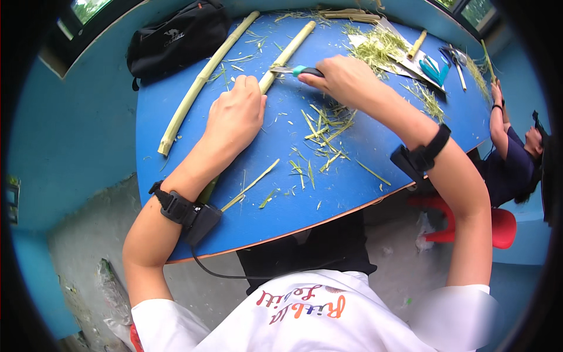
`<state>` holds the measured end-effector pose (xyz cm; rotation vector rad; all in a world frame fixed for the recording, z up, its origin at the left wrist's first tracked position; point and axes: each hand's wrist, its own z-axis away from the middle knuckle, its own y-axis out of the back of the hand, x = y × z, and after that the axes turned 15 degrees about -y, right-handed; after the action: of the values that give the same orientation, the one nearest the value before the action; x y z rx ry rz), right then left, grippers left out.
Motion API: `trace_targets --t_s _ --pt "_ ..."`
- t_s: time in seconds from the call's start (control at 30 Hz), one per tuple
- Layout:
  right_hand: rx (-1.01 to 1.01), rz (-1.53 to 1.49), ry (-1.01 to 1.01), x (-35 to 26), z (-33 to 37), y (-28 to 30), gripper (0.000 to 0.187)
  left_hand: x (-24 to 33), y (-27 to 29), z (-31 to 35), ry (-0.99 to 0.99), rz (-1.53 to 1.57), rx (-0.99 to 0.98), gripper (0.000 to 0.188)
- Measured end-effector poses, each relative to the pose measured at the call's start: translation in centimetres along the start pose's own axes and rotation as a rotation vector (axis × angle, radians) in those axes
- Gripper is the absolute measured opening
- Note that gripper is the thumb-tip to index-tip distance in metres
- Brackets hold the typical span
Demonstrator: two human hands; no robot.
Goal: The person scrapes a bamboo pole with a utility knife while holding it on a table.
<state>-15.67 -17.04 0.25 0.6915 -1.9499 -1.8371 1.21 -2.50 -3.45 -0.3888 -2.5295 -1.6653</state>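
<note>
My left hand (236,112) is closed around a pale green bamboo pole (295,46), which slants away across the blue table. Part of the pole is hidden under my left hand and forearm, and a green end shows near the wrist. In my right hand (340,76) is a knife (302,71) with a teal and black handle. Its blade lies against the pole just beyond my left fingers. To the left, a second, longer bamboo pole (205,76) rests on the table. Thin green strips (328,130) are scattered right of my left hand.
A black bag (176,41) stands at the far left of the blue table (352,170). Far right are a shavings heap (378,50), a short bamboo piece (417,44) and a teal tool (434,71). A co-worker (510,152) sits right, near a red stool (501,229).
</note>
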Motion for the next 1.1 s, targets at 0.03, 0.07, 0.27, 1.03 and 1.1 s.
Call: trace_targets --t_s 0.03,0.07,0.27,1.03,1.1 --pt "0.064 0.003 0.077 -0.3 -0.6 -0.2 0.061 -0.2 0.0 0.0 -0.008 0.001 0.004 0.022" --pt "0.131 0.008 0.156 -0.7 -1.1 -0.2 0.06 -0.3 0.0 0.0 -0.021 -0.009 0.001 0.023" --pt "0.088 -0.044 0.105 -1.2 -0.6 -0.3 0.058 -0.1 0.2 0.1 -0.018 -0.04 -0.001 0.023" --pt "0.172 -0.015 0.171 -0.9 -1.3 -0.7 0.059 0.3 0.0 0.0 0.009 -0.067 -0.036 0.024" --pt "0.107 -0.049 0.11 0.4 -0.3 -0.2 0.059 -0.1 0.1 0.3 0.048 -0.081 -0.045 0.024"
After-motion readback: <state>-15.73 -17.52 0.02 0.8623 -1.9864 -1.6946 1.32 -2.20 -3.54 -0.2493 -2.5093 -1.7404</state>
